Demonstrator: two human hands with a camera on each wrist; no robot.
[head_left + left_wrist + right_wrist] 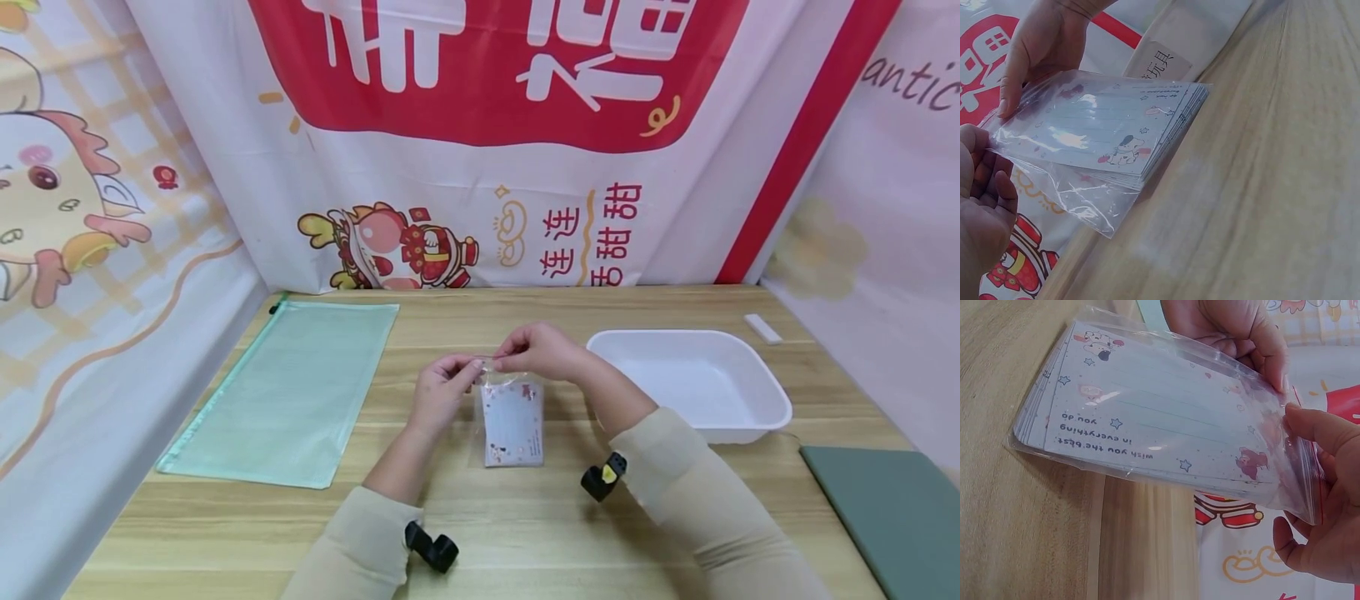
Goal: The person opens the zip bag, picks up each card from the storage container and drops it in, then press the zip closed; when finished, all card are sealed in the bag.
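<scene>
A clear plastic bag [1094,203] holds a stack of printed note cards [513,425] with stars and small cartoon animals on them. At the bag's top edge, my left hand [441,392] pinches one corner between thumb and fingers. My right hand [546,354] pinches the same edge a little farther right. Between the two hands the bag hangs down, cards at its lower end. In the right wrist view a red line runs along the bag's mouth, beside the right thumb [1319,425].
To the left lies a pale green zip pouch [292,392]. A white plastic tub [690,383] stands at the right, partly behind my right forearm. A small white block [763,328] sits behind it. A dark green board [892,517] lies at the front right.
</scene>
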